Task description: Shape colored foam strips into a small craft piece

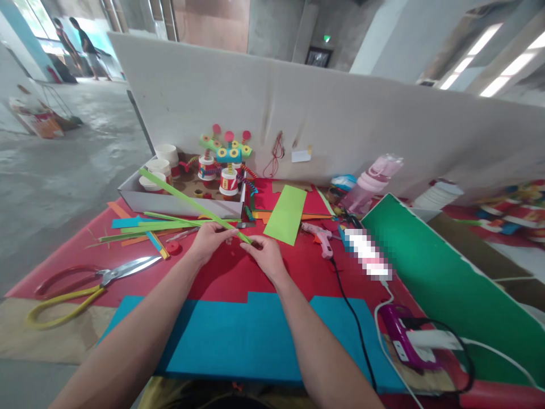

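A long, narrow light green paper strip [183,197] runs diagonally from the box at upper left down to the middle of the table. My left hand [212,241] pinches it a little above its lower end. At that lower end my right hand [264,254] holds the strip between thumb and fingers. The two hands are close together over the red table covering. More green strips [157,226] lie loosely to the left, beside a small red disc [173,247]. Behind my right hand lies a green paper rectangle [286,216]. A pink glue gun [320,238] rests to its right.
Large scissors [106,276] lie open at left. A white box [179,203] holds cups and paper-cup figures [229,180]. Blue sheets [225,335] cover the near edge. On the right are a purple power strip [404,335], cables, a green board [451,284] and a pink bottle [370,182].
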A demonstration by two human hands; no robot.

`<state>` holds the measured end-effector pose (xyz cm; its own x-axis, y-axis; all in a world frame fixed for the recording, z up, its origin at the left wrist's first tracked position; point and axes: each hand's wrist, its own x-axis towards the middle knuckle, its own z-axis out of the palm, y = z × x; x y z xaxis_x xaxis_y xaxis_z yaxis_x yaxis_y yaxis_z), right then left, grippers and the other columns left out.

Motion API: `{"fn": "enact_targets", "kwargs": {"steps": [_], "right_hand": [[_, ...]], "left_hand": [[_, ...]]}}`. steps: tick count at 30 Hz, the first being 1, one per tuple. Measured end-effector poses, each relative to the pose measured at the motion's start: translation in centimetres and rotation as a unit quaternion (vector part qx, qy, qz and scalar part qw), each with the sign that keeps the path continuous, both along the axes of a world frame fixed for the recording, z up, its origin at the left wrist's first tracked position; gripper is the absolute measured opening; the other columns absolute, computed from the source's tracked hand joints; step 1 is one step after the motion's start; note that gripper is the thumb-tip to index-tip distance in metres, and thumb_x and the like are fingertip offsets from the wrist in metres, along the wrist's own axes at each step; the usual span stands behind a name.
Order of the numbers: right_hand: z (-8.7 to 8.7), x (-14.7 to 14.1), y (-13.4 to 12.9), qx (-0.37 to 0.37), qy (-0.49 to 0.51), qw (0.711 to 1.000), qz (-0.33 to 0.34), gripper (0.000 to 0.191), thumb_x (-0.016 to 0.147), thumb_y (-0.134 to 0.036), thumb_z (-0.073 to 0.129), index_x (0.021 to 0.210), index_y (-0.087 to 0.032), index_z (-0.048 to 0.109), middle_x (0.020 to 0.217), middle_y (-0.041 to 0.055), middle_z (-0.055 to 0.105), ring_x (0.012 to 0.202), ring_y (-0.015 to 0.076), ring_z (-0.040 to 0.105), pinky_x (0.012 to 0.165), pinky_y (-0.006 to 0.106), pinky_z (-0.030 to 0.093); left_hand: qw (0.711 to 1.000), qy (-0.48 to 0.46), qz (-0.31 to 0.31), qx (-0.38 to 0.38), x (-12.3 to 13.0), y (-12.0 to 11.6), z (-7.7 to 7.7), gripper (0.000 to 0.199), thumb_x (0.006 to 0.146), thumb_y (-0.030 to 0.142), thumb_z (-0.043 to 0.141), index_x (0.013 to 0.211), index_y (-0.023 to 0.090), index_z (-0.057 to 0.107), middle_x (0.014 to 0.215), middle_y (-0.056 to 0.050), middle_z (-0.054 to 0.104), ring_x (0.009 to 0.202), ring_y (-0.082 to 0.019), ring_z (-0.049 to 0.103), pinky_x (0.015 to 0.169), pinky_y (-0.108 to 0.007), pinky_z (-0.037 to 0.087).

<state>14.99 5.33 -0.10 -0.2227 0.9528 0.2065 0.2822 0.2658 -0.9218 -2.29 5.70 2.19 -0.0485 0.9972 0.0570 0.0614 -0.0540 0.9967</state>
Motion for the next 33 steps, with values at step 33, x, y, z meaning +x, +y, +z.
{"fn": "enact_targets", "kwargs": {"steps": [33], "right_hand": [[-1.2, 0.2, 0.8, -0.043, 0.091, 0.994, 0.029, 0.029, 0.079, -0.042, 0.063, 0.095, -0.019, 0.070, 0.090, 0.0053, 0.073, 0.081, 0.0176, 0.066, 0.075, 0.029, 0.050]], "left_hand": [[1.000, -0.026, -0.003, 0.012, 0.3, 0.3, -1.0, 0.027, 0.062, 0.036, 0.079, 0.057, 0.012, 0.068, 0.050, -0.002, 0.060, 0.049, -0.010, 0.050, 0.051, -0.024, 0.037]]}}
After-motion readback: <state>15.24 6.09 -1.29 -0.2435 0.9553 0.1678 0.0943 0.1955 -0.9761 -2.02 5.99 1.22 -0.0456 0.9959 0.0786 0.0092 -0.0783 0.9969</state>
